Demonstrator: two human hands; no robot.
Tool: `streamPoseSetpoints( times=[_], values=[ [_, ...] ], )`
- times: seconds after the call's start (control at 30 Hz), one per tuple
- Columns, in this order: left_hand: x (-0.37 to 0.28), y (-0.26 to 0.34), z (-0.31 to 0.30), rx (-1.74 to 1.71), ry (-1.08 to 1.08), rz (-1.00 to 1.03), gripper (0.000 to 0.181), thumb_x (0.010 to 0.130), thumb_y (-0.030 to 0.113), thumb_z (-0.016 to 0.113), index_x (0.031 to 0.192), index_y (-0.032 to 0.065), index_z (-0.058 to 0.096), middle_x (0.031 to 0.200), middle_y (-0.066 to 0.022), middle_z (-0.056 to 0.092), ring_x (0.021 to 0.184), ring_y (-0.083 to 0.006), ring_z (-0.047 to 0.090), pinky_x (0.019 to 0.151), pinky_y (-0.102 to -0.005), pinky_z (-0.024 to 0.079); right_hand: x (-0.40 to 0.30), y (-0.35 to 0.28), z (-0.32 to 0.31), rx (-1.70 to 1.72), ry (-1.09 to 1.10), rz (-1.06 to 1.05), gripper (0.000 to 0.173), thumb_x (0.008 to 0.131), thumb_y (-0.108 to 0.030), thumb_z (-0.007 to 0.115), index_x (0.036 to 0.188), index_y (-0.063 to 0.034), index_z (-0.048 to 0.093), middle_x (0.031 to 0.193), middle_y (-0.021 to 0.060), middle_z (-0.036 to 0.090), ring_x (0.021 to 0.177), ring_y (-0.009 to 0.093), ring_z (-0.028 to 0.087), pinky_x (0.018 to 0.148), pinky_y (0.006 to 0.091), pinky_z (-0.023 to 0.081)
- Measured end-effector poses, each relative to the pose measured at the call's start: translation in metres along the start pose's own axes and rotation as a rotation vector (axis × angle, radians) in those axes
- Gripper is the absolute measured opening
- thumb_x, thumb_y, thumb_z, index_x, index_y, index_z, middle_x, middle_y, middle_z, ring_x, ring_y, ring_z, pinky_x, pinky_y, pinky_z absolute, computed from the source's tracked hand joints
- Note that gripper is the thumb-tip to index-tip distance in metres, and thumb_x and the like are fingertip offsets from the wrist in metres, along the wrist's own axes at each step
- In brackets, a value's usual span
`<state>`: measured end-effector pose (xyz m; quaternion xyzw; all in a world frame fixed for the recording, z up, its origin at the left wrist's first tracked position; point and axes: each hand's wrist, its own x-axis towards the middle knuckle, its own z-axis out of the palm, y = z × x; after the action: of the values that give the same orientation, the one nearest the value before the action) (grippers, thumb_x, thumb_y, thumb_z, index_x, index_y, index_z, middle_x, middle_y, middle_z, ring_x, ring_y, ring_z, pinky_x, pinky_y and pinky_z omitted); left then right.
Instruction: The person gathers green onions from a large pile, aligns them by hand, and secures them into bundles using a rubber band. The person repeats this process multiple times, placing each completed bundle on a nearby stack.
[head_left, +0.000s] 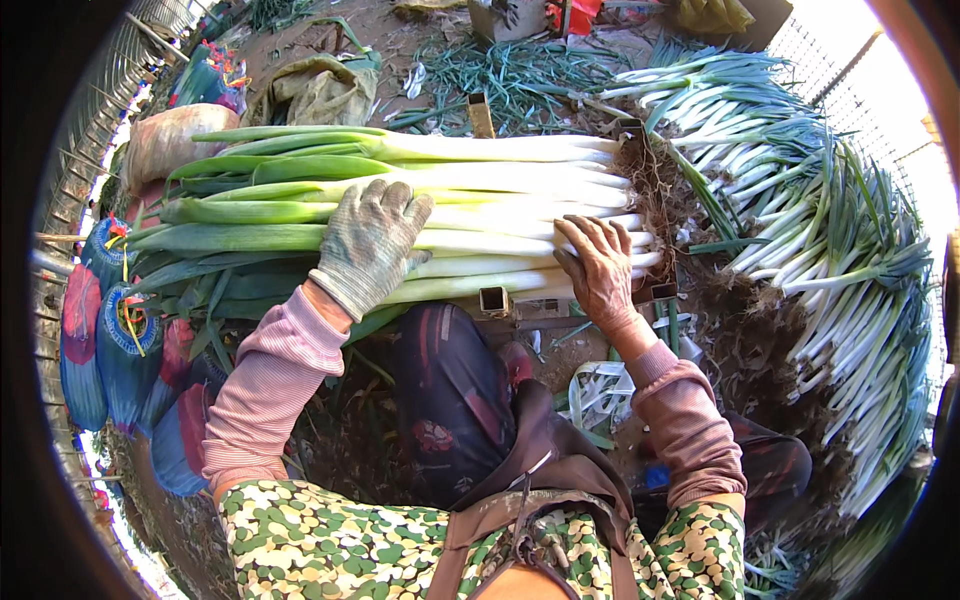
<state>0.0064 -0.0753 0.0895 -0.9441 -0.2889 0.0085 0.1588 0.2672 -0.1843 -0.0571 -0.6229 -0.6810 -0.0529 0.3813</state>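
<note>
A broad layer of long green onions (495, 180) lies crosswise before me on a metal frame (493, 300), leaves at the left and roots at the right. My left hand (375, 244), in a grey knit glove, rests on the stalks near where green turns to white, its thumb pointing right. Bare and flat, my right hand (598, 262) lies on the white ends close to the roots (660, 202). Neither hand is closed around a stalk. The frame's square posts show beside the stalks, and the layer hides most of the frame.
A long pile of green onions (825, 262) curves along the right side. Bundles in blue and red netting (131, 352) stand at the left. Cut leaves (517, 82) and a crumpled sack (322, 90) lie beyond the frame. Near my knee is a white plastic bag (600, 394).
</note>
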Motion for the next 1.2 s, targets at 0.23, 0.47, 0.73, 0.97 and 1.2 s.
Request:
streamPoseSetpoints(
  times=[0.23, 0.47, 0.73, 0.97, 1.2],
  values=[
    [0.018, -0.015, -0.012, -0.074, -0.151, 0.051, 0.057, 0.069, 0.038, 0.077, 0.115, 0.01, 0.06, 0.113, -0.0121, 0.061, 0.107, -0.0318, 0.056, 0.093, -0.0458, 0.043, 0.008, 0.005, -0.009, 0.045, -0.101, -0.017, 0.054, 0.077, -0.028, 0.073, 0.127, -0.0131, 0.057, 0.122, 0.0073, 0.059, 0.114, 0.028, 0.052, 0.1, 0.0439, 0.034],
    [-0.026, 0.017, -0.003, -0.034, -0.191, 0.115, 0.059, 0.072, 0.035, 0.074, 0.123, 0.012, 0.058, 0.108, -0.0089, 0.056, 0.102, -0.0288, 0.053, 0.093, -0.0442, 0.041, -0.01, -0.003, -0.023, 0.082, -0.181, -0.066, 0.053, 0.073, -0.026, 0.075, 0.123, -0.0156, 0.062, 0.119, 0.0043, 0.062, 0.111, 0.026, 0.055, 0.101, 0.0429, 0.036],
    [-0.045, 0.018, 0.038, 0.008, -0.073, 0.07, 0.064, 0.074, 0.041, 0.071, 0.131, 0.0166, 0.054, 0.124, -0.0084, 0.052, 0.115, -0.0291, 0.048, 0.102, -0.0524, 0.035, -0.022, 0.008, -0.005, 0.03, -0.238, -0.024, 0.056, 0.071, -0.023, 0.076, 0.124, -0.0185, 0.061, 0.12, 0.0038, 0.062, 0.114, 0.026, 0.054, 0.103, 0.0441, 0.035],
    [-0.04, 0.017, 0.034, -0.048, 0.004, 0.063, 0.043, 0.083, 0.033, 0.056, 0.123, 0.0171, 0.058, 0.114, -0.0076, 0.059, 0.107, -0.0256, 0.056, 0.091, -0.0508, 0.042, -0.003, -0.017, -0.024, 0.108, -0.247, -0.015, 0.046, 0.085, -0.025, 0.065, 0.128, -0.0119, 0.059, 0.132, 0.0135, 0.054, 0.125, 0.03, 0.046, 0.11, 0.0465, 0.025],
    [-0.045, 0.02, 0.045, -0.015, 0.17, 0.024, 0.039, 0.082, 0.038, 0.058, 0.116, 0.0187, 0.059, 0.105, -0.0043, 0.056, 0.102, -0.023, 0.053, 0.088, -0.0437, 0.04, 0.02, -0.019, 0.033, -0.368, -0.174, 0.134, 0.053, 0.097, -0.037, 0.05, 0.146, -0.0199, 0.04, 0.153, 0.011, 0.035, 0.141, 0.026, 0.03, 0.113, 0.0501, 0.014]
  ],
)
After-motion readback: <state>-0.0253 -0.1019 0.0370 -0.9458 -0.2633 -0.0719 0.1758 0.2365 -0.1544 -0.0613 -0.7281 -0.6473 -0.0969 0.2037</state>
